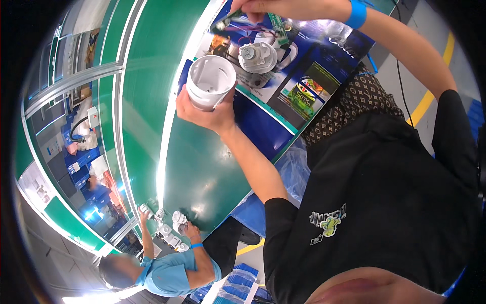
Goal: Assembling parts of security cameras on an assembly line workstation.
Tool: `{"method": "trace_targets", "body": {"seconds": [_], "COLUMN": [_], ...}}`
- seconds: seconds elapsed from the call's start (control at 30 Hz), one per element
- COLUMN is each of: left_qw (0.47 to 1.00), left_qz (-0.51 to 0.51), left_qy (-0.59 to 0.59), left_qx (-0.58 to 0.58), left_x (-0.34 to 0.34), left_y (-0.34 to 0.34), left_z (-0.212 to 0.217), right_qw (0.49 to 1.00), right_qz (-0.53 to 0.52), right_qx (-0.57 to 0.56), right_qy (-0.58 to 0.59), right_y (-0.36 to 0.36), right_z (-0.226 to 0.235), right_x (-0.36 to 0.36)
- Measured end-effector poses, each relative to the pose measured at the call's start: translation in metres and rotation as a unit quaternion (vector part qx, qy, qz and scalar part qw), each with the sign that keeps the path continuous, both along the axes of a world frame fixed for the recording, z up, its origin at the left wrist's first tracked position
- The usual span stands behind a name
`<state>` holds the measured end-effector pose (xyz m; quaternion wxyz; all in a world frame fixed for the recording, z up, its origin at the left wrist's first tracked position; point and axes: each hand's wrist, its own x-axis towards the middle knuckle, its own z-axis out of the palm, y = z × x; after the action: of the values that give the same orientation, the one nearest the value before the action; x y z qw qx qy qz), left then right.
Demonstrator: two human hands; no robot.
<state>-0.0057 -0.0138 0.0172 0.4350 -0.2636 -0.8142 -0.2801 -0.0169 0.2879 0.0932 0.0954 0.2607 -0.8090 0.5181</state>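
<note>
My left hand (210,114) is wrapped round a white plastic cup-shaped housing (211,81), its open top facing up. My right hand (263,7) is at the top edge of the picture, its fingers bent and pressed together; what they pinch is partly cut off. Just under it are thin wires (238,24) and a narrow green circuit board (278,28). A round white assembly with a small motor (257,55) lies between the hands on a printed mat, and wires lead from it toward the circuit board.
The printed dark mat (263,126) covers part of the green worktable (197,162). Farther along, a co-worker in a blue shirt (177,273) handles a white part (179,221) near several more white parts (169,237). A metal frame rail (121,101) runs along the table. Clear plastic bags (291,177) hang by its edge.
</note>
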Motion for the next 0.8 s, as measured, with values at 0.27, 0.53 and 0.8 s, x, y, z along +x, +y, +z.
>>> {"method": "trace_targets", "body": {"seconds": [0.27,0.53,0.8], "left_qw": [0.989,0.99,0.989], "left_qz": [-0.086,-0.118,-0.107], "left_qy": [-0.03,-0.01,-0.038], "left_qx": [0.113,0.071,0.098], "left_x": [0.011,0.012,0.014], "left_y": [0.021,0.022,0.024], "left_z": [-0.006,-0.001,0.0], "right_qw": [0.963,0.976,0.98], "right_qz": [0.016,0.028,0.041], "right_qx": [0.122,0.055,0.071], "right_qy": [0.239,0.21,0.181], "right_y": [-0.026,-0.03,-0.026], "right_z": [0.011,-0.016,-0.008], "right_x": [0.023,0.018,0.027]}}
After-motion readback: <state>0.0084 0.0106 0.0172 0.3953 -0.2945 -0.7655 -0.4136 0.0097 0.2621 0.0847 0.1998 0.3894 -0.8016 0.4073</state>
